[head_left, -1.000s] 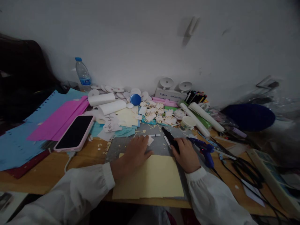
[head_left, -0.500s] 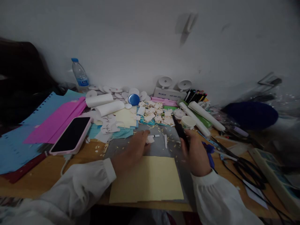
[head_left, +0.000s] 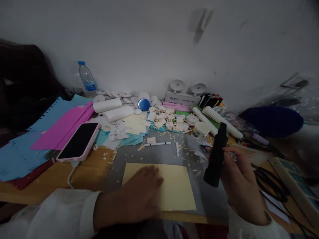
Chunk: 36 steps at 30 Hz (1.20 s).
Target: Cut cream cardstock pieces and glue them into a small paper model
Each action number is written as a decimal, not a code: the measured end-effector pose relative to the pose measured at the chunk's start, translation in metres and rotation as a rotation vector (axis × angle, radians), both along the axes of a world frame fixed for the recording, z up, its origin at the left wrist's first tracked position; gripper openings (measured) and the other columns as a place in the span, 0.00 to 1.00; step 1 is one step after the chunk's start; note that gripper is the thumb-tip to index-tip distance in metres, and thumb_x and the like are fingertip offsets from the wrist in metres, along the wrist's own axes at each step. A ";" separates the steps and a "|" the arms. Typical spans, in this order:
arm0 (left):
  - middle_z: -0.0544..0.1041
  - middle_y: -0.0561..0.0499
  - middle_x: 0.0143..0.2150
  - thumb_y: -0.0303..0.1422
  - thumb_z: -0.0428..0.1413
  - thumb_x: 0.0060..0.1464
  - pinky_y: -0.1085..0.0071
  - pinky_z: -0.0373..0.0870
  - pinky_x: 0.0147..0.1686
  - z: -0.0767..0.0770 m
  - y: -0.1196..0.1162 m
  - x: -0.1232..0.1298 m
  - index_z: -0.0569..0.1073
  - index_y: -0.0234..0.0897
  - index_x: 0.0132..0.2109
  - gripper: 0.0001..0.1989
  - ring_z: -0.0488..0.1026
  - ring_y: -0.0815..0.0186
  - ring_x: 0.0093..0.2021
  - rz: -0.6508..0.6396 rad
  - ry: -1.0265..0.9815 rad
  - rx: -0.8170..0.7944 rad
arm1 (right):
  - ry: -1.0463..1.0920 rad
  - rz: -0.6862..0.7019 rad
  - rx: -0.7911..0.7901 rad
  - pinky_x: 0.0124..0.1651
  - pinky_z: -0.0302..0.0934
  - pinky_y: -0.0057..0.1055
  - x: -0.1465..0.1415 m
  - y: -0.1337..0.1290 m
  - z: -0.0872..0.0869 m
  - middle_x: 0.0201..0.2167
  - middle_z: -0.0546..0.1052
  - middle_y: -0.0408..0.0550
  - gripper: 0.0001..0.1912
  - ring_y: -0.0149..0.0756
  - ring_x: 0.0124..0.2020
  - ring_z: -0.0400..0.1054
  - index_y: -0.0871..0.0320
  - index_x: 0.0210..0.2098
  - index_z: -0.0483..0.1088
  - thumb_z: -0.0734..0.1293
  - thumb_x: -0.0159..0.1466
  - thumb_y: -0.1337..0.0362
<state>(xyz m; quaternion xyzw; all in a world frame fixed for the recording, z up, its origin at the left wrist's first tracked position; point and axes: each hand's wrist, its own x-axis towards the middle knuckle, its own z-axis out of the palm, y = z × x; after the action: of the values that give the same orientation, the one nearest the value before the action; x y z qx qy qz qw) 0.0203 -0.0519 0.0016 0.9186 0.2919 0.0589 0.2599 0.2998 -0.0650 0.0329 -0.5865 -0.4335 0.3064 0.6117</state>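
My right hand (head_left: 243,179) grips a black elongated tool (head_left: 216,159), wide at its lower end and narrower at the top; its exact kind is unclear. Over a sheet of yellow paper (head_left: 178,189) lies my left hand (head_left: 142,189), palm down, fingers stretched out and slightly blurred, holding nothing visible. Beyond the paper, a white pen (head_left: 158,144) rests on the grey mat (head_left: 132,154) beside a small cream paper piece (head_left: 151,140). A short white stick (head_left: 177,149) lies to the pen's right. Behind them is a heap of small cream paper pieces (head_left: 164,121).
A phone (head_left: 79,141) on a cable, pink sheets (head_left: 59,129) and blue sheets lie left. White rolls (head_left: 119,113), a blue round lid (head_left: 144,105) and a water bottle (head_left: 87,78) stand behind. Right are a paper cup (head_left: 200,128), black cables (head_left: 271,184) and a power strip (head_left: 294,189).
My left hand has drawn back from the small paper piece and pen onto the yellow sheet. My right hand has moved right with the black tool, now more upright.
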 end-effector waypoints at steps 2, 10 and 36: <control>0.50 0.33 0.68 0.42 0.57 0.53 0.45 0.46 0.63 -0.008 -0.016 -0.002 0.56 0.35 0.65 0.36 0.46 0.42 0.67 -0.084 0.030 -0.059 | 0.086 0.088 -0.097 0.33 0.69 0.37 0.001 0.001 0.001 0.44 0.75 0.53 0.15 0.44 0.38 0.73 0.48 0.48 0.65 0.63 0.62 0.55; 0.46 0.32 0.69 0.45 0.55 0.55 0.45 0.39 0.64 -0.027 -0.011 0.024 0.56 0.32 0.65 0.36 0.39 0.45 0.69 -0.087 -0.120 -0.093 | 0.024 0.355 -0.058 0.40 0.69 0.35 -0.003 0.006 -0.009 0.51 0.71 0.52 0.27 0.37 0.37 0.72 0.45 0.60 0.57 0.64 0.62 0.57; 0.79 0.44 0.41 0.35 0.61 0.52 0.67 0.72 0.46 0.020 0.056 0.015 0.74 0.33 0.41 0.11 0.77 0.62 0.41 0.704 -1.196 -1.142 | -0.541 0.930 -0.142 0.24 0.62 0.25 -0.043 0.015 -0.017 0.31 0.75 0.43 0.22 0.30 0.25 0.67 0.50 0.57 0.61 0.63 0.64 0.57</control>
<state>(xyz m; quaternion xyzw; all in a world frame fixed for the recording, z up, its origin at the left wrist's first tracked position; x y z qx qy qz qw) 0.0351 0.0043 0.0218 0.3226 0.3573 0.4495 0.7525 0.2570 -0.0495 0.0160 -0.4306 -0.7677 0.4113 0.2369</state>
